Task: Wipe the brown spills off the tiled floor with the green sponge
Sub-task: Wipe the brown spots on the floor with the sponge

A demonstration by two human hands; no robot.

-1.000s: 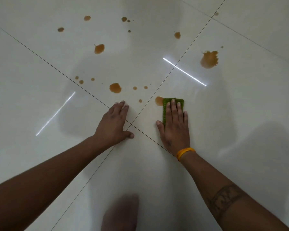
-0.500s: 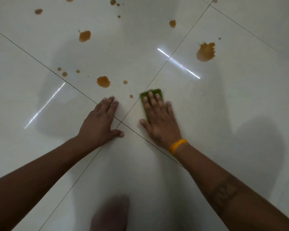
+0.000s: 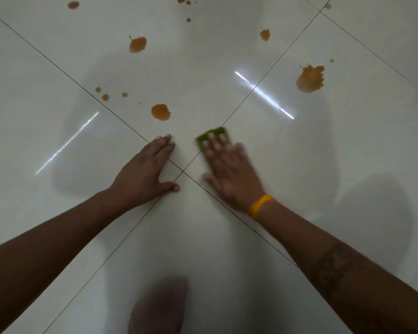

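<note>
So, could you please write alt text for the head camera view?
A right hand presses a green sponge flat on a glossy white tiled floor, the left hand braced beside it; brown spills lie beyond.

Wristband [image 3: 261, 205]: orange, on the right wrist.
Light streaks [image 3: 263, 94]: two bright reflections, well apart.
Blurred shape [image 3: 158, 307]: bottom centre, perhaps a knee or foot.
Shadow [image 3: 377, 213]: soft, at right.
</note>
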